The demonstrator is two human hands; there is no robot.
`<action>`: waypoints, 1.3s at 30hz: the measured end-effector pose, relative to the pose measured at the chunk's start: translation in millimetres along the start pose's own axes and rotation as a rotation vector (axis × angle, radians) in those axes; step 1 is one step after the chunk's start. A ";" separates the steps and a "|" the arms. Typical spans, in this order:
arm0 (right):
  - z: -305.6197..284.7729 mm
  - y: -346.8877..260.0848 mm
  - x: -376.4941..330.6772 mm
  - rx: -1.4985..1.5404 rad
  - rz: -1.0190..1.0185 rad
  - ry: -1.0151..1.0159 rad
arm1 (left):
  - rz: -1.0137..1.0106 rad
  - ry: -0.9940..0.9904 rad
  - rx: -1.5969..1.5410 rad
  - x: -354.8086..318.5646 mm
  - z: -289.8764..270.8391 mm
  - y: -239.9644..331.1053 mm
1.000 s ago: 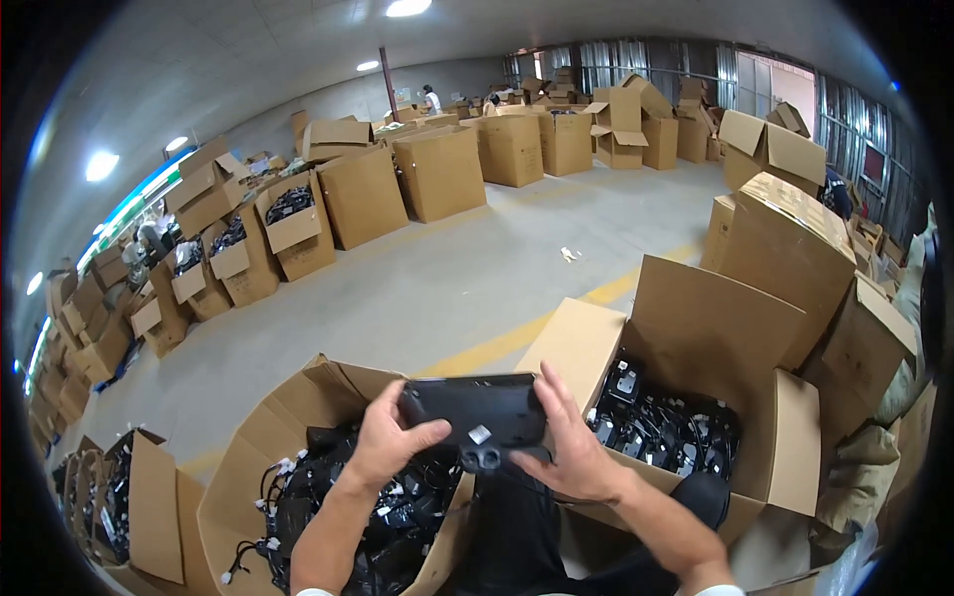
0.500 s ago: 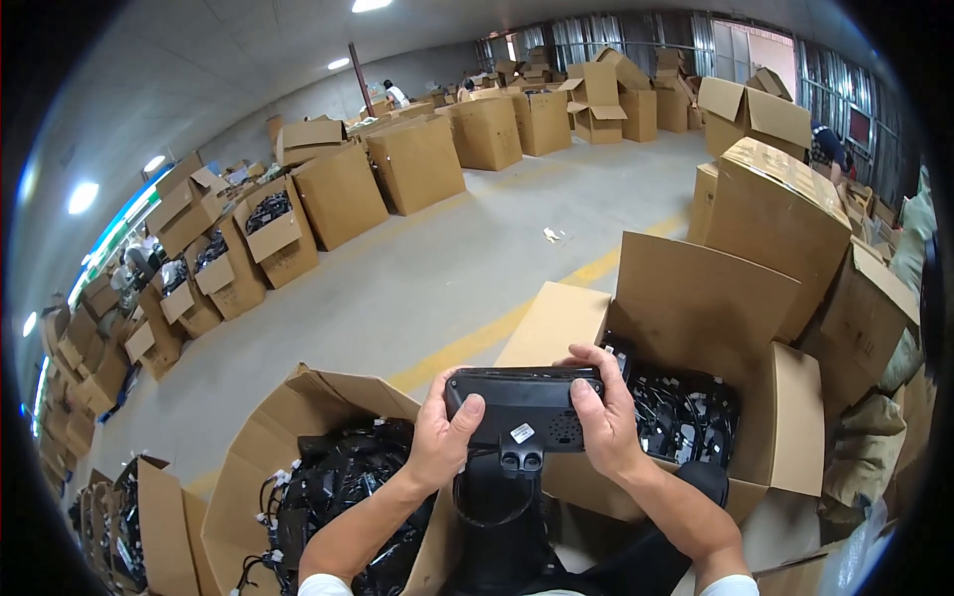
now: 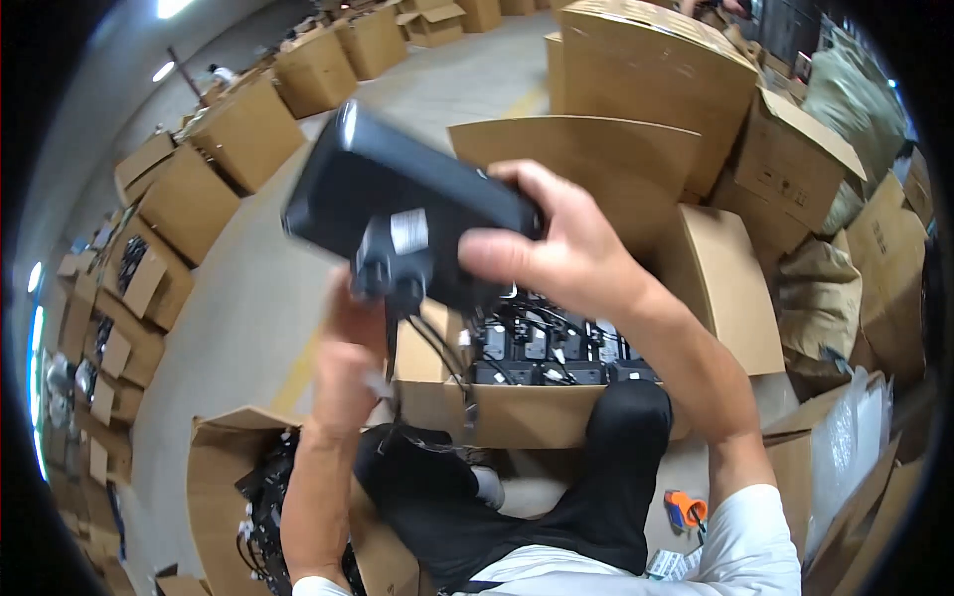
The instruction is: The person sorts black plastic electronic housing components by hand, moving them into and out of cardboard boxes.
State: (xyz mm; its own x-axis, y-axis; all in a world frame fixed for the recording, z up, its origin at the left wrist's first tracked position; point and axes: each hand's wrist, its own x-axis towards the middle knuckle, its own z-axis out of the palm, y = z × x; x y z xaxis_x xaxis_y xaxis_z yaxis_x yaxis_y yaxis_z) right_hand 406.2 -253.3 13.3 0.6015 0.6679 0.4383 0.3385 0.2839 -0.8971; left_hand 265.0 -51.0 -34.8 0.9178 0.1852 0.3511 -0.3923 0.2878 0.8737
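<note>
A black box-shaped plastic device [image 3: 333, 204] is held up tilted, with a two-part mount and a pale label on its near face. My right hand [image 3: 556, 233] grips its right end, thumb on the near face and fingers over the top edge. Thin black cables [image 3: 452, 363] dangle from the mount. Beside the mount and cables is my left hand [image 3: 343, 363]; motion smears its fingers, and whether it holds a cable is unclear. Beyond, an open carton [image 3: 537, 412] holds several black devices with cables [image 3: 547, 343] in rows.
At lower left stands another open carton [image 3: 214, 467] with black cabled parts [image 3: 273, 497]. An orange and blue tool [image 3: 684, 510] lies on the floor by my right leg. Large cartons [image 3: 651, 65], sacks [image 3: 810, 293] and clear plastic wrap [image 3: 845, 452] crowd the right.
The view has tipped down and shifted right. The device has turned from level to tilted. My left hand has left its left end and moved down beside the cables; my right hand still grips it.
</note>
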 end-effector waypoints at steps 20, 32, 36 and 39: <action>-102.9 435.0 -59.5 0.272 0.917 0.736 | -0.616 0.269 0.078 69.8 -30.0 -136.7; -131.6 473.5 -65.2 0.302 1.151 0.348 | -0.282 0.108 0.314 -8.6 -23.7 -58.3; -147.0 462.6 -62.3 0.064 1.181 0.325 | -0.283 0.419 0.839 -128.2 -70.7 85.0; -125.1 420.1 -60.1 -0.660 1.121 0.057 | -0.304 1.125 1.088 -267.9 -165.1 124.3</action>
State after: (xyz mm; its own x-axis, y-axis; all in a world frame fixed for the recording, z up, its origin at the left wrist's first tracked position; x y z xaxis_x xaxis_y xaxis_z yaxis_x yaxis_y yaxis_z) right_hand 602.7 -260.3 -383.0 0.8110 0.2846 -0.5111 -0.0855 -0.8067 -0.5847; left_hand -39.7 90.3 -75.9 0.2462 0.9589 0.1409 0.4693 -0.2451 0.8483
